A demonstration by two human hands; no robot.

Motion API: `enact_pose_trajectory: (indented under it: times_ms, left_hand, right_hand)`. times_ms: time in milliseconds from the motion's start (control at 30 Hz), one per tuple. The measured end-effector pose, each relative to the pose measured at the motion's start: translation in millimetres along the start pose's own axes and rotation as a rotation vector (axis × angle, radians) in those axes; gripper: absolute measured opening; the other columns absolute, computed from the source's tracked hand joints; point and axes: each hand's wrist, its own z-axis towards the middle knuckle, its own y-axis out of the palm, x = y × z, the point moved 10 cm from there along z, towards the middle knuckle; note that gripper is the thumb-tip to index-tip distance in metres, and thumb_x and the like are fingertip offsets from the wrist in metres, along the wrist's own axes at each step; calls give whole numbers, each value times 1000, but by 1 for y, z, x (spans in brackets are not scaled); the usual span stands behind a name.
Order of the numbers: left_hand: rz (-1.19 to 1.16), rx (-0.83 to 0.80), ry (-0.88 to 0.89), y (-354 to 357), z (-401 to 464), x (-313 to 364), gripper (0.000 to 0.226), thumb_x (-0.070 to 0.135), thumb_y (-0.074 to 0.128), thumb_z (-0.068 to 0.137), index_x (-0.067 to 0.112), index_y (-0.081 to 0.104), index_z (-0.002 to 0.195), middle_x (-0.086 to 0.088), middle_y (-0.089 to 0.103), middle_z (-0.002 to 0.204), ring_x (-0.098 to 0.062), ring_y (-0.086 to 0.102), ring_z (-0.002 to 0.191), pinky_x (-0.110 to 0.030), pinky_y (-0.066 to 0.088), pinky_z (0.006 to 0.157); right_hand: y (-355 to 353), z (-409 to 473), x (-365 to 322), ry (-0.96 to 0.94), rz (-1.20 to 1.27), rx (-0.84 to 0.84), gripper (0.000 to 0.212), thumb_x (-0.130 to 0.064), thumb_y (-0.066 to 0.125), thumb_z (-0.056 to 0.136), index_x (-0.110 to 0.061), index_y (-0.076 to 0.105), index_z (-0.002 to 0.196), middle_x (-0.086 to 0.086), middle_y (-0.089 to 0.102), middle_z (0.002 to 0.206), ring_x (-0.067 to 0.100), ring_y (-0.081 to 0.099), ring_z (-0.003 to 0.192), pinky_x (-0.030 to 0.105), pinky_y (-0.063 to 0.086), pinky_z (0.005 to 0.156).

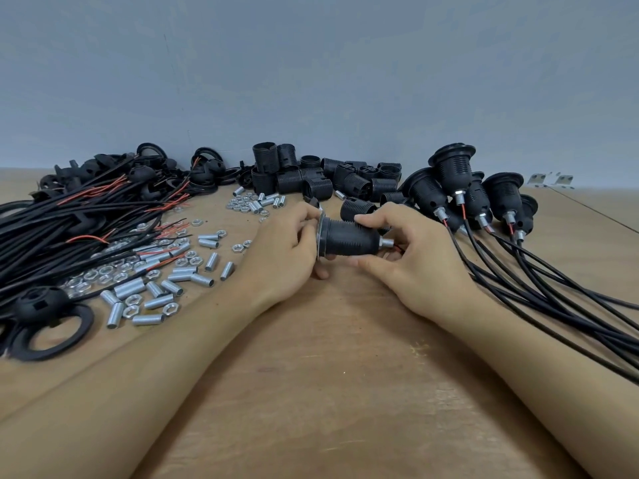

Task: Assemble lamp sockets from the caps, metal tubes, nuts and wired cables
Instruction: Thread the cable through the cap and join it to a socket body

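You hold a black lamp socket (pixel 349 236) on its side just above the wooden table (pixel 332 375), between both hands. Your left hand (pixel 283 250) has its grip closed on the wide flanged end, fingers curled over the rim, thumb underneath. Your right hand (pixel 411 261) grips the narrow end, with fingers (pixel 371 221) laid over the top of the body and the thumb below, near the short metal tube (pixel 386 242) that sticks out of the cap. A bit of red wire shows just beside that tube, against your right palm.

To your left lies a heap of wired cables (pixel 69 223), black with red ends, mixed with caps and flat rings. In front of it, loose metal tubes and hex nuts (pixel 152 288) are scattered over the table. Behind your hands, against the wall, stands a cluster of threaded socket bodies (pixel 311 178). To your right, finished sockets (pixel 463 188) lean together in a pile, their cables (pixel 553 305) trailing toward the near right edge past your right forearm.
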Motion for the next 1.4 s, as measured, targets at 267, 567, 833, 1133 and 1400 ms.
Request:
enact_pose_trajectory:
  times_ms: [267, 567, 833, 1133, 1400]
  left_hand:
    - [-22, -64, 14, 1, -5, 4, 27, 7, 31, 102, 9, 58, 98, -11, 70, 67, -26, 63, 46, -24, 44, 46]
    - [-22, -5, 231, -2, -7, 26, 35, -5, 37, 101, 20, 47, 124, 8, 70, 109, -4, 63, 102, -24, 46, 90]
    - [-80, 32, 341, -11, -11, 38, 60, -23, 37, 88, 24, 51, 121, 15, 71, 117, -12, 61, 116, -34, 47, 99]
    - [-307, 102, 360, -19, -12, 40, 45, -25, 46, 86, 9, 61, 112, -9, 70, 116, -17, 65, 116, -34, 54, 96]
    - [-321, 98, 353, -23, -9, 40, 43, -20, 51, 85, 17, 63, 105, -7, 70, 112, -14, 66, 111, -30, 54, 89]
  right_hand:
    - [0, -4, -26, -309, -209, -1, 30, -15, 83, 77, -3, 70, 102, 9, 64, 95, 27, 62, 76, 35, 52, 65]
    - [-4, 3, 14, 43, 83, -4, 32, -37, 83, 73, -26, 67, 97, -10, 67, 89, 9, 59, 72, 16, 50, 61]
    - [2, 2, 18, 74, 61, -46, 33, -38, 84, 73, -23, 67, 97, -9, 68, 86, 9, 60, 74, 26, 52, 68]
    - [-1, 2, 23, 117, 98, -21, 32, -40, 84, 71, -25, 68, 95, -10, 69, 87, 9, 60, 74, 20, 48, 68]
    - [1, 2, 22, 131, 148, -25, 33, -37, 84, 72, -23, 69, 97, -9, 71, 91, 15, 64, 79, 31, 54, 74]
